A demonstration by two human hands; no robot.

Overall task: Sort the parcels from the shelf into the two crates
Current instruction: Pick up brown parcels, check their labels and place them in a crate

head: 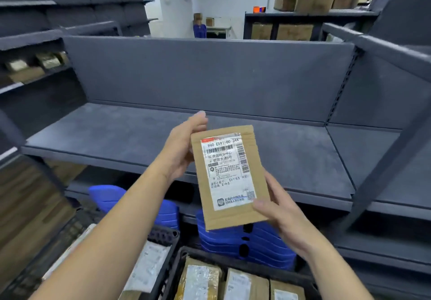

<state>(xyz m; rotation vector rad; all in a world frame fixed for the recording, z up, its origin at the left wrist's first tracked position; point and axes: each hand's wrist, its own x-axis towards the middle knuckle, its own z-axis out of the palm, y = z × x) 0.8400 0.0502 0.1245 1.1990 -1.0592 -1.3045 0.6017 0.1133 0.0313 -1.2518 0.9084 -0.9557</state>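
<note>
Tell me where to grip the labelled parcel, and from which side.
Pinch its bare cardboard long edges, coming in from the sides. The parcel is thin and flat, its label facing the viewer; the left hand and right hand hold it so, leaving the label readable.

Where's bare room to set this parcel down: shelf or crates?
Shelf board is bare from the back panel to its front edge, both sides of the held parcel. Right crate shows parcels side by side; left crate holds some too.
</note>
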